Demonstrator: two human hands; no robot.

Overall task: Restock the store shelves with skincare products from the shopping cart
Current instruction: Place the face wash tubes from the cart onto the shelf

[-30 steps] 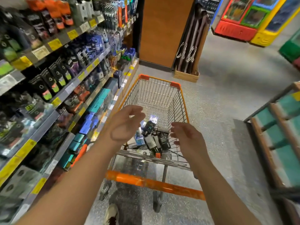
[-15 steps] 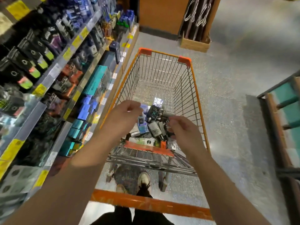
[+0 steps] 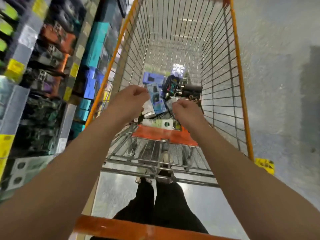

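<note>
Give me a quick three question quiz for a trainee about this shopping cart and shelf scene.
1. True or false: the left hand pinches a light blue box.
2. On which side of the cart do the stocked shelves stand: A left, B right, C both?
3. Fill in: the cart's rim is coloured ____.

Key
1. True; its fingers hold the box's edge above the pile of products.
2. A.
3. Orange.
</note>
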